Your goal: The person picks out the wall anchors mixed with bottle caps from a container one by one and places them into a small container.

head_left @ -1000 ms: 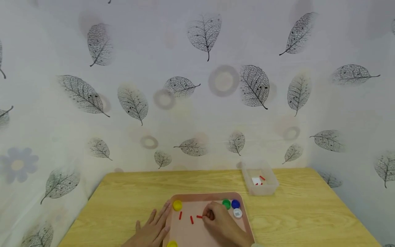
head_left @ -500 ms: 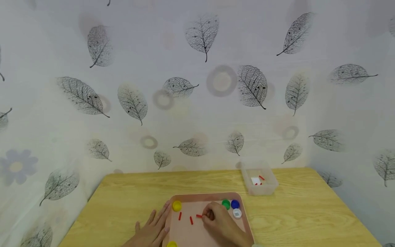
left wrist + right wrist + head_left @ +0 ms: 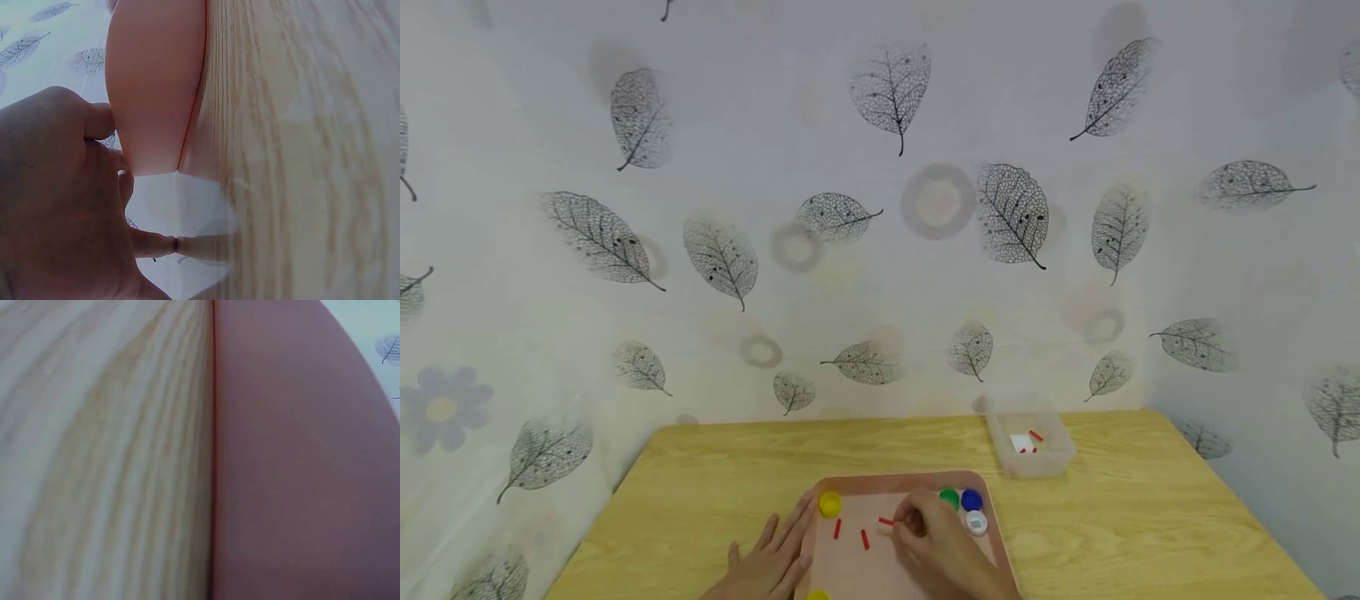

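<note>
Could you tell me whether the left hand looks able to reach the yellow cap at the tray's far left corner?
Probably yes: the left hand lies flat beside the tray, and nothing stands between its fingertips and the yellow cap.

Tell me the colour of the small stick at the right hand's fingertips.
Red; the small stick shows best in the head view, on the pink tray.

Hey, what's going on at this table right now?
A person works over a pink tray on a wooden table. Their right hand pinches at a small red stick on the tray, while the left hand rests flat against the tray's left edge. Two more red sticks and coloured bottle caps lie on the tray; a clear plastic box stands behind.
</note>
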